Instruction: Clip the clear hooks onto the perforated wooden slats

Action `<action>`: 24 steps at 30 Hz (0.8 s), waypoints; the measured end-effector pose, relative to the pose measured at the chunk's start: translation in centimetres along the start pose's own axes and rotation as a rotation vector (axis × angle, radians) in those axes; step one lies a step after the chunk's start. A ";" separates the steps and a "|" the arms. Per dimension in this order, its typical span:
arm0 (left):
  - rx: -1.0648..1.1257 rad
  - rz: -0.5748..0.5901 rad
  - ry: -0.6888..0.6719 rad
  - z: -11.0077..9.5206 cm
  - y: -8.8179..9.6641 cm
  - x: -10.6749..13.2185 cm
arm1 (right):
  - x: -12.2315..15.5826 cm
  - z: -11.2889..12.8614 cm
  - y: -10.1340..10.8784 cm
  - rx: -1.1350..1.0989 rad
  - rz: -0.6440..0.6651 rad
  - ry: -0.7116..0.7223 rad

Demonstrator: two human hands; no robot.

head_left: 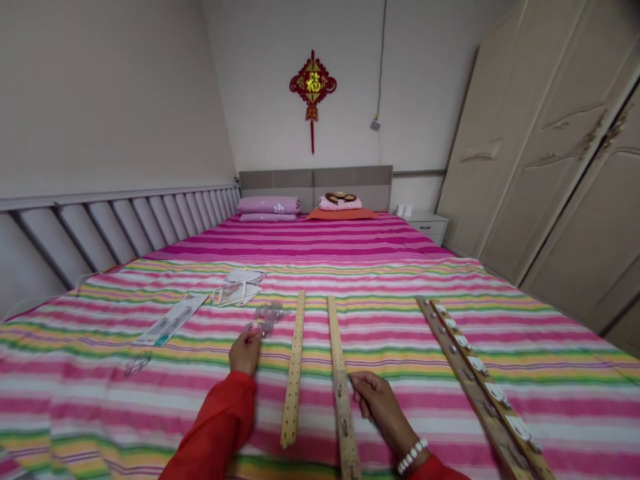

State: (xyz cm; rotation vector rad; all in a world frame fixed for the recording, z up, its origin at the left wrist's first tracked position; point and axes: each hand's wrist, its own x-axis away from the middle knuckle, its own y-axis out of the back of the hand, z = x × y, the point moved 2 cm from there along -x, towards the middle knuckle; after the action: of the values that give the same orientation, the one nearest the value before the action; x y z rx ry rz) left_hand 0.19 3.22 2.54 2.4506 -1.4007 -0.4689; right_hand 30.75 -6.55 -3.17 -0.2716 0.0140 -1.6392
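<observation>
My left hand (pixel 245 352), in a red sleeve, is closed on a small clear plastic packet (pixel 267 317) that lies on the striped bedspread (pixel 400 333). My right hand (pixel 380 400), with a white bead bracelet at the wrist, pinches the edge of a wooden strip with holes (pixel 340 380) that carries metal fittings at its near end. A second wooden strip with holes (pixel 295 367) lies between my two hands, untouched.
Two more wooden strips with white fittings (pixel 475 373) lie at the right. Flat packets (pixel 240 287) and a blister card (pixel 173 320) lie at the left. Pillows (pixel 270 205) sit at the headboard, a wardrobe (pixel 550 187) stands right, a padded wall panel (pixel 125 227) left.
</observation>
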 end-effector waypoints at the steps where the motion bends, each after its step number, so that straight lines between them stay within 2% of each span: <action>1: -0.074 -0.002 -0.020 0.0 0.2 -0.5 | 0.0 0.0 0.0 -0.002 -0.002 0.003; 5: -0.357 0.091 -0.084 -1.0 0.0 -1.4 | 0.0 0.2 0.0 -0.004 -0.016 0.006; 10: -0.722 0.095 -0.072 -2.8 -0.5 -1.5 | -0.1 -0.1 0.1 -0.019 -0.011 -0.005; 13: -0.871 0.138 -0.104 -3.4 -0.6 -1.6 | -0.3 -0.3 0.2 -0.026 -0.002 0.007; 19: -0.983 0.155 -0.155 -4.3 -0.6 -1.7 | -0.5 -0.5 0.2 -0.041 0.003 0.023; 24: -0.875 0.123 -0.020 -4.3 -0.6 -1.7 | -0.4 -0.3 0.1 -0.044 -0.002 0.024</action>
State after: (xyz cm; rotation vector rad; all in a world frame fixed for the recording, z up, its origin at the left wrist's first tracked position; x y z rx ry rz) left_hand 1.62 5.39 6.48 1.6444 -1.0228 -0.8548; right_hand 30.79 -6.17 -3.50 -0.2854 0.0682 -1.6453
